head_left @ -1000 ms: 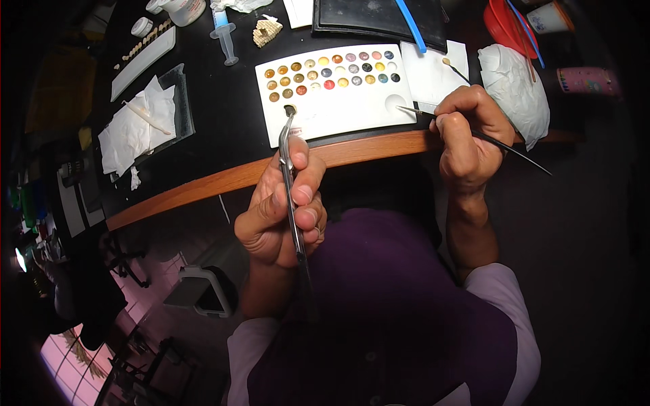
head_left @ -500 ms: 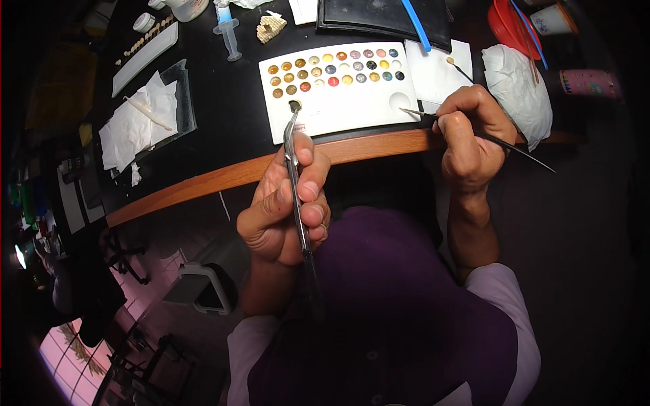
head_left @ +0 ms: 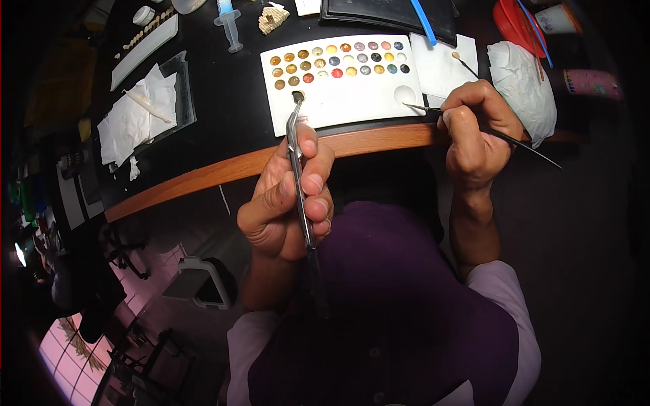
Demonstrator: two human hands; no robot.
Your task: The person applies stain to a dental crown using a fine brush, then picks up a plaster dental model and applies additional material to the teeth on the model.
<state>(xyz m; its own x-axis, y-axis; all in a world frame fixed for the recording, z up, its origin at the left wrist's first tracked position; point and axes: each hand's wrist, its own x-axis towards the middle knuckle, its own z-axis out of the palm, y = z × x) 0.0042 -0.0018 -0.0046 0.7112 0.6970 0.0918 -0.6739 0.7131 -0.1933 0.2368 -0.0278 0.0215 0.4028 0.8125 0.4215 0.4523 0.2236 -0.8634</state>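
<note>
My left hand (head_left: 291,193) is closed around metal forceps (head_left: 305,210) with a bent tip. A small dark, hollow piece with a pale rim (head_left: 298,97) sits at that tip, over the lower left of a white palette (head_left: 352,101); its exact kind is too small to tell. My right hand (head_left: 477,135) pinches a thin black paintbrush (head_left: 504,137). The brush's fine tip points left, at the lower edge of the palette's round shallow well (head_left: 405,95); I cannot tell whether it touches. Rows of coloured paint dots (head_left: 336,73) fill the palette's upper part.
A white paper sheet (head_left: 443,68) carrying another brush lies right of the palette, beside a white plastic bag (head_left: 521,91) and a red bowl (head_left: 511,27). Leftward are crumpled tissue (head_left: 139,115), a syringe (head_left: 229,27) and a tooth-shaped model (head_left: 273,19). The table's wooden edge (head_left: 210,178) runs before me.
The palette and table things sit slightly higher in the picture. Both hands keep their grips, and the brush tip stays by the round well, now looking paler.
</note>
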